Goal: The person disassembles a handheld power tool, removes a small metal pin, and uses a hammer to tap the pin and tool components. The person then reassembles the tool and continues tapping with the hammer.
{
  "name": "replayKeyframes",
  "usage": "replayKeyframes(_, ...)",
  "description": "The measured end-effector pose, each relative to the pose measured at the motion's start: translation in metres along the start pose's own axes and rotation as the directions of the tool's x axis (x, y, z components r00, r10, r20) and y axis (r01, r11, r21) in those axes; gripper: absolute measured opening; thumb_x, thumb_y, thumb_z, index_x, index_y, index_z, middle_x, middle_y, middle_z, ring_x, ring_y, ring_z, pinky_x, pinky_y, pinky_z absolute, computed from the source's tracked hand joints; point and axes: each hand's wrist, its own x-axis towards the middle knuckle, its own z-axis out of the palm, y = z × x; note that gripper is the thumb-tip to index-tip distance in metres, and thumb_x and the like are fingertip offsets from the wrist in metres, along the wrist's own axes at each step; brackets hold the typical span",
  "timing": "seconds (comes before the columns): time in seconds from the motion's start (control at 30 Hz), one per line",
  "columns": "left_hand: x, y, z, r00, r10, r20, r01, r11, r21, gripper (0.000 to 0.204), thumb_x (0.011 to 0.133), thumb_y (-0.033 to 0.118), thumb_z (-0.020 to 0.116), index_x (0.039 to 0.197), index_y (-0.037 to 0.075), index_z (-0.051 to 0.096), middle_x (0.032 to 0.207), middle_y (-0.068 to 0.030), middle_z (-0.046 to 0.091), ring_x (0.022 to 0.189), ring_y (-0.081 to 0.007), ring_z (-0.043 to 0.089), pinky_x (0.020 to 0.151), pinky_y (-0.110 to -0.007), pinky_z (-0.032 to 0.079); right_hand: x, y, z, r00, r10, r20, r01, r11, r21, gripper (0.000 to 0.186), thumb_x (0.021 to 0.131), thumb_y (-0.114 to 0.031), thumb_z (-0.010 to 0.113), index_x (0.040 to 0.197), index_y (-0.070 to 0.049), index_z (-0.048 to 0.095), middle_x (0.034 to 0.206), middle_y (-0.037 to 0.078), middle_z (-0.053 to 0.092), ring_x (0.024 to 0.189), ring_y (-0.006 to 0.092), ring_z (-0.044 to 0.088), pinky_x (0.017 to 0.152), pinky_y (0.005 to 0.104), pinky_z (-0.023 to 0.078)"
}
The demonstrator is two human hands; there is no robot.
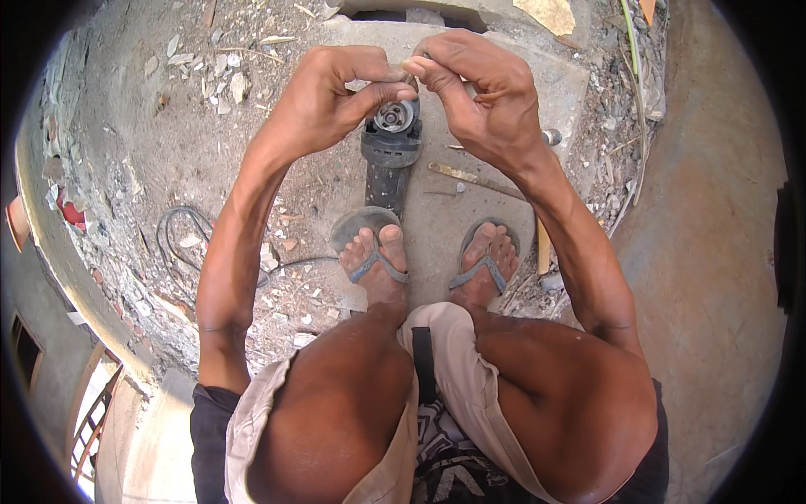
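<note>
My left hand (336,92) and my right hand (495,88) meet at the fingertips, with the fingers of both curled and thumbs pressed in. What they pinch between them, if anything, is too small and hidden to make out. Just below them an angle grinder (391,149) lies with its dark body pointing toward my left foot. Its round metal spindle end (393,117) faces up, partly covered by my left thumb. Beside the grinder, a thin flat strip (474,180) rests on the concrete, near my right wrist. A small metallic piece (552,136) shows beside that wrist.
My feet in flip-flops (487,267) stand on a concrete slab (546,76). A dark cable (172,220) loops over the rubble (235,86) at left. A yellowish wooden stick (543,248) lies right of my right foot. Smooth brown ground (705,252) extends along the right.
</note>
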Motion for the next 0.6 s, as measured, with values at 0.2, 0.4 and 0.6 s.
replayKeyframes(0.2, -0.004, -0.004, 0.005, 0.983, 0.173, -0.057, -0.166, 0.981, 0.104, 0.015, 0.095, -0.004, 0.071, 0.107, 0.000, 0.080, 0.083, -0.0089, 0.073, 0.073, -0.0145, 0.072, 0.063, -0.028, 0.060, -0.001, -0.001, -0.003, 1.000, 0.008, 0.003, -0.008, 0.999, -0.035, 0.010, 0.093, -0.007, 0.074, 0.096, 0.003, 0.074, 0.079, 0.015, 0.067, 0.068, 0.0260, 0.064, 0.062, 0.0364, 0.050)
replayKeyframes(0.4, -0.012, -0.014, 0.011, 0.973, 0.205, -0.106, -0.203, 0.979, 0.027, 0.025, 0.094, -0.010, 0.068, 0.113, 0.003, 0.079, 0.093, -0.0138, 0.078, 0.087, -0.0212, 0.078, 0.071, -0.031, 0.067, -0.039, -0.027, -0.048, 0.927, 0.371, -0.061, -0.367, 0.861, -0.351, 0.029, 0.096, -0.024, 0.079, 0.090, 0.004, 0.073, 0.080, 0.016, 0.071, 0.061, 0.0295, 0.064, 0.057, 0.0398, 0.051)
replayKeyframes(0.6, -0.007, -0.012, 0.019, 0.957, 0.212, -0.196, -0.223, 0.974, -0.034, 0.017, 0.091, -0.007, 0.072, 0.104, 0.001, 0.081, 0.083, -0.0120, 0.076, 0.072, -0.0175, 0.072, 0.059, -0.031, 0.055, -0.109, -0.038, -0.090, 0.605, 0.796, 0.024, -0.400, 0.330, -0.855, 0.041, 0.094, -0.030, 0.079, 0.098, 0.007, 0.062, 0.087, 0.025, 0.070, 0.076, 0.0453, 0.069, 0.066, 0.0530, 0.054)
